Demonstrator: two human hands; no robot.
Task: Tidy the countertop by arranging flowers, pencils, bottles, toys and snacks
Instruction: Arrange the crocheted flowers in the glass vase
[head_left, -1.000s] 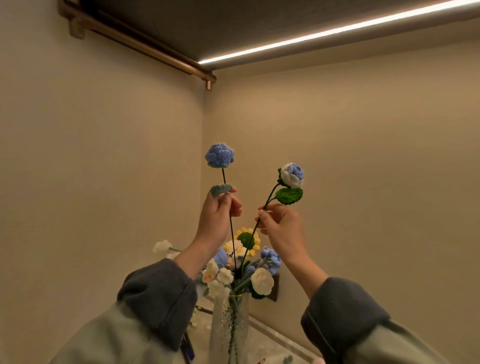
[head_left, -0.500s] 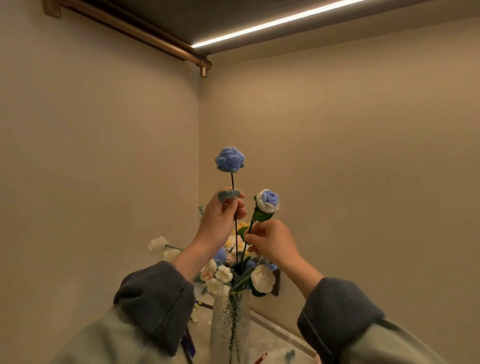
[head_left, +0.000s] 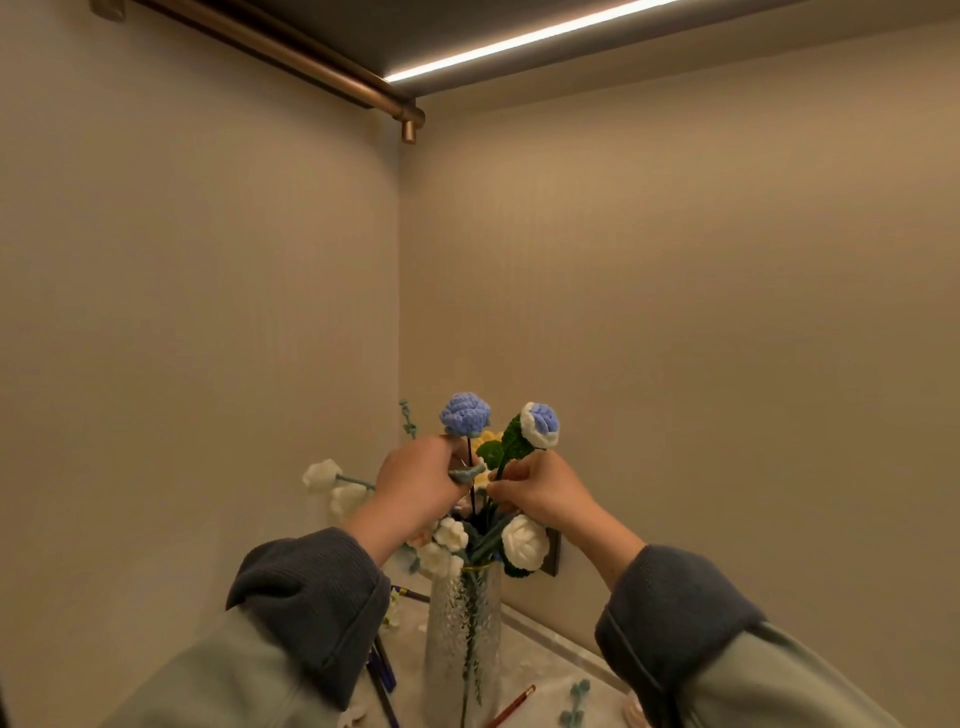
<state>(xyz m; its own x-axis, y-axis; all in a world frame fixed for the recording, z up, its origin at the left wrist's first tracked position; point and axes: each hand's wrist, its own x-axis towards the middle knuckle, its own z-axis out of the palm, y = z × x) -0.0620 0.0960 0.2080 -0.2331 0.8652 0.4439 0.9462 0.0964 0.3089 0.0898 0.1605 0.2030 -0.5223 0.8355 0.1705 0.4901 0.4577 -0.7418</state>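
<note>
A ribbed clear glass vase (head_left: 462, 639) stands on the countertop in the corner, holding several crocheted white, yellow and blue flowers. My left hand (head_left: 415, 486) pinches the thin dark stem of a solid blue crocheted flower (head_left: 465, 413) just above the bunch. My right hand (head_left: 543, 491) grips the stem of a blue-and-white rose (head_left: 541, 425) with green leaves. Both stems run down into the vase mouth. The two hands nearly touch over the bouquet.
Two beige walls meet right behind the vase. A brass rail (head_left: 291, 57) and a light strip run overhead. On the marble countertop (head_left: 540, 670) lie a red pencil (head_left: 511, 706), dark blue pens (head_left: 382, 670) and a loose teal sprig (head_left: 574, 701).
Both hands have come down and together, lowering the two blue flowers deeper into the vase. The blue-and-white rose has swung upright next to the other flower.
</note>
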